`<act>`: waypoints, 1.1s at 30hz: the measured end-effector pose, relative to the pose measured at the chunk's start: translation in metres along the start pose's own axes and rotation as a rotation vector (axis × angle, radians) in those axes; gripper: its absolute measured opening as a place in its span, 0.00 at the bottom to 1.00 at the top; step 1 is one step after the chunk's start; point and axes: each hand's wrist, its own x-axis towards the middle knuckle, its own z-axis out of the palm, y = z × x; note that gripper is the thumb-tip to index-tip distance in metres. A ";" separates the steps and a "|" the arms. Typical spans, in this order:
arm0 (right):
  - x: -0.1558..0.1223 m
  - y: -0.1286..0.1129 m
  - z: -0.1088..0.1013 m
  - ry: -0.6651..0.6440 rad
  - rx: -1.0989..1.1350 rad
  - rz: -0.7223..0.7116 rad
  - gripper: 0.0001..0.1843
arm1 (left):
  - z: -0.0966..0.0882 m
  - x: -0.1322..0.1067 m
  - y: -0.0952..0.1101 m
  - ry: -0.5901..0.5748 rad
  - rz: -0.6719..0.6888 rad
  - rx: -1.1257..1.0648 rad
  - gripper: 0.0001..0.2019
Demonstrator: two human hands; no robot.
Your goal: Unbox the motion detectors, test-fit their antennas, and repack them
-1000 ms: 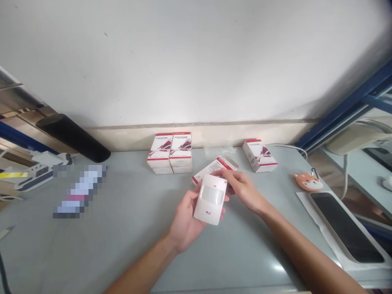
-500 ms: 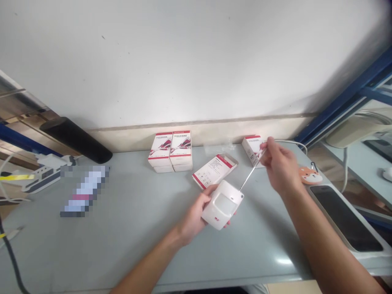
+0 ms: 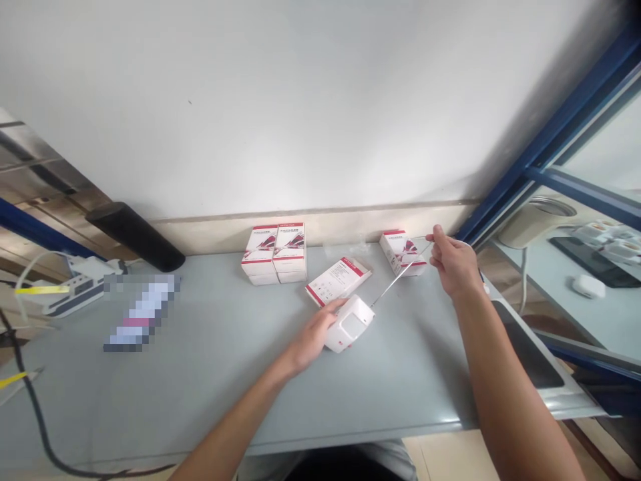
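The left hand [image 3: 314, 339] grips the white motion sensor [image 3: 349, 326] at its near edge, low over the counter [image 3: 210, 394]. The left fingers [image 3: 334, 309] are closed around that edge, with the lens window facing up just to their right. The right hand [image 3: 453, 260] is raised well to the right of the sensor. Its fingers [image 3: 437, 234] are nearly closed in a pinch on a thin metal rod [image 3: 400, 274], which runs down to the sensor's far corner.

Status: the sensor is out of its packaging. A single flat box [image 3: 339, 281] lies just beyond the left fingers, and a further box [image 3: 402, 252] stands just below the right fingers. The stacked boxes [image 3: 274, 252] sit farther left and appear closed, though this cannot be confirmed from this view.

Hidden or unclear items:
- The left thumb and the sensor's underside are out of sight.
- The rod's lower end meets the sensor corner — whether it enters or only touches cannot be determined.
- The rod's upper end is lost in the right fingers.
- A pixelated object [image 3: 140, 312] to the far left of the left fingers cannot be identified.
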 end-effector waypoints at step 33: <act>0.003 0.017 0.011 0.025 0.058 -0.109 0.27 | -0.017 0.002 -0.010 -0.255 -0.055 -0.450 0.24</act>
